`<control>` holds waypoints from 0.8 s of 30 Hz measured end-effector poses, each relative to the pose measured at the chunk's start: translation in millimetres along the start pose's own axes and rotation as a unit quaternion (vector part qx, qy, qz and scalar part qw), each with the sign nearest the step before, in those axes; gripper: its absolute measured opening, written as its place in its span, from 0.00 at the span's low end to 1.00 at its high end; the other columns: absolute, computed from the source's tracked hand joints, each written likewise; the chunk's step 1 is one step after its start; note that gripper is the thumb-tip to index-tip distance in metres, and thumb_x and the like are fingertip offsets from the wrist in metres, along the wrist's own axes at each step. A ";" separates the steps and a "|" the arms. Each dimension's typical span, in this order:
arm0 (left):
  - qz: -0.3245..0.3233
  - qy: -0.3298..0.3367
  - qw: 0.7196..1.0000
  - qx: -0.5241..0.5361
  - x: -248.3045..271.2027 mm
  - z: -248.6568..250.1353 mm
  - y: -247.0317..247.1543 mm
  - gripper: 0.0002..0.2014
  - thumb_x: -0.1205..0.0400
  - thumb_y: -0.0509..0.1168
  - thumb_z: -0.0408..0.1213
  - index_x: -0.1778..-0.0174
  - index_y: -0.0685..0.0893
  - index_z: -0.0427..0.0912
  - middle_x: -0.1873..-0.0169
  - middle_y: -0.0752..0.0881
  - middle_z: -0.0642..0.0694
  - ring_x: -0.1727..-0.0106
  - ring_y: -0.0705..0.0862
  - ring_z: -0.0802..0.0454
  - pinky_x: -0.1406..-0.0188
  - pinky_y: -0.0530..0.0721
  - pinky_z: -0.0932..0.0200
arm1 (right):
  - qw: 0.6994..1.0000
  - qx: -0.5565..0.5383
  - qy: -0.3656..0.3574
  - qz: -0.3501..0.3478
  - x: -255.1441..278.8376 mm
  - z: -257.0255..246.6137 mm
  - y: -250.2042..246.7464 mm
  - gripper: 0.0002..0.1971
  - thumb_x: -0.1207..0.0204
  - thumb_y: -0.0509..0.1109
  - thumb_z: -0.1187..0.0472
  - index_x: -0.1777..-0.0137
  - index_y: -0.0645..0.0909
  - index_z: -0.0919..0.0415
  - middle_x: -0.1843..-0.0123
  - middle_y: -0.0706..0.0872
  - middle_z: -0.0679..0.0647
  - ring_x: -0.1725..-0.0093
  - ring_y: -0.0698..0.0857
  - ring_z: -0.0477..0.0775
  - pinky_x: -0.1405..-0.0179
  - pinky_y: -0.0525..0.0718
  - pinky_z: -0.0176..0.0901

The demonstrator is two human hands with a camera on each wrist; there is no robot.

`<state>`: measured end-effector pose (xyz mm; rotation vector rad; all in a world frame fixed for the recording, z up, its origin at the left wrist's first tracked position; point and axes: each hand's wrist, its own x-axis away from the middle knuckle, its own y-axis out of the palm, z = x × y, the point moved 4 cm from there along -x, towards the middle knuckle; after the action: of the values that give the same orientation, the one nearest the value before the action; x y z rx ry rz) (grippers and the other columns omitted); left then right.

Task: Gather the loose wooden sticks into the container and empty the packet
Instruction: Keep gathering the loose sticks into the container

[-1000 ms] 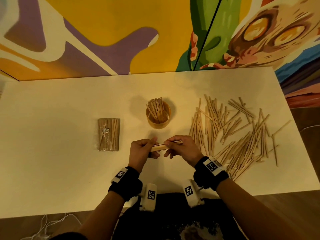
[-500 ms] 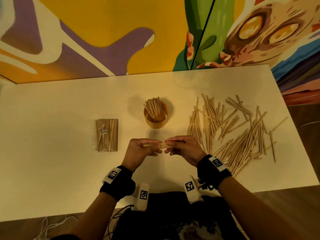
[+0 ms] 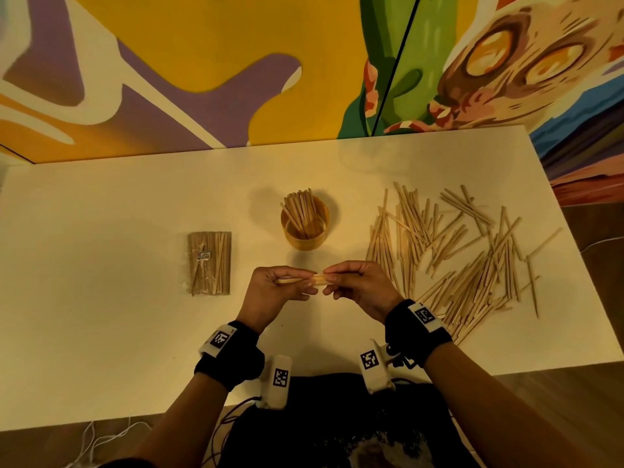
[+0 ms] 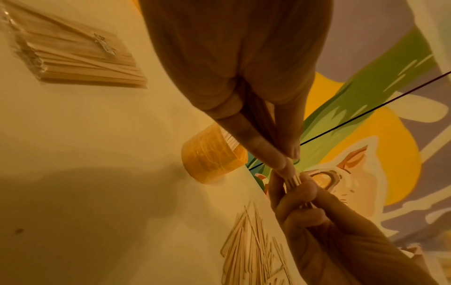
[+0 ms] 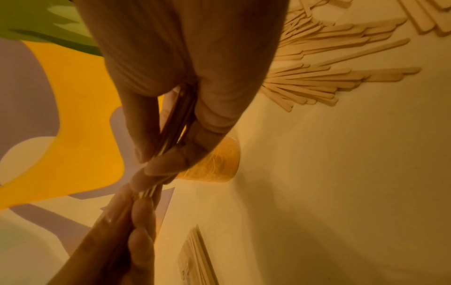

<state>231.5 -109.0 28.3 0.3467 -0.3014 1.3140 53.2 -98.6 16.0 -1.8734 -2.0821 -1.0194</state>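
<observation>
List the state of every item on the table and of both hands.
Cup: upright, partly filled with sticks.
Packet: lying flat, unopened as far as shows, sticks inside.
Loose pile: scattered on the table's right side.
Bundle: level, held at both ends.
Left hand: pinching the bundle.
Right hand: pinching the bundle.

place: perhaps studio | cue: painted mural [image 3: 209, 62] | white table [image 3: 101, 298]

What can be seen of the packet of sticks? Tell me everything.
The packet is a clear plastic wrapper packed with pale wooden sticks lying side by side, with a small white label on top. It looks full and unopened, lying flat on the white table, left of the round container. Neither hand touches it.
</observation>
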 end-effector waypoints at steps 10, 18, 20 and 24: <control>-0.031 0.013 0.998 -0.053 -26.0 25.8 -8.0 0.07 0.27 0.73 0.20 0.55 0.89 0.33 0.66 0.91 0.35 0.65 0.91 0.46 0.62 0.89 0.60 | 0.997 -0.055 -0.034 0.041 -7.9 -5.7 -4.0 0.09 0.25 0.70 0.75 0.46 0.85 0.74 0.59 0.89 0.66 0.63 0.90 0.59 0.64 0.86 0.41; 0.006 0.077 0.966 -0.247 -91.0 83.3 -57.4 0.07 0.29 0.75 0.20 0.60 0.90 0.35 0.69 0.91 0.41 0.67 0.91 0.46 0.66 0.89 0.61 | 0.986 -0.080 0.018 0.146 5.2 8.2 -62.3 0.14 0.20 0.65 0.66 0.39 0.82 0.74 0.45 0.88 0.72 0.52 0.90 0.65 0.56 0.86 0.48; 0.002 0.088 0.937 -0.337 -106.4 96.4 -60.4 0.06 0.28 0.74 0.21 0.59 0.90 0.35 0.68 0.90 0.37 0.69 0.90 0.49 0.67 0.89 0.63 | 0.986 -0.061 0.032 0.151 17.8 17.0 -75.3 0.13 0.21 0.66 0.65 0.41 0.83 0.73 0.47 0.89 0.70 0.52 0.89 0.64 0.56 0.85 0.49; -0.083 0.059 0.875 -0.473 -130.7 95.9 -44.7 0.04 0.26 0.74 0.25 0.57 0.90 0.33 0.67 0.90 0.34 0.67 0.90 0.45 0.68 0.88 0.59 | 0.982 -0.002 0.069 0.177 43.4 38.8 -97.7 0.11 0.22 0.69 0.65 0.44 0.84 0.72 0.49 0.90 0.69 0.56 0.89 0.63 0.60 0.83 0.49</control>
<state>243.1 -273.8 59.1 -0.5298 -0.7476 0.8760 -33.9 -39.1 -26.5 -2.0148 -1.5950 -1.0283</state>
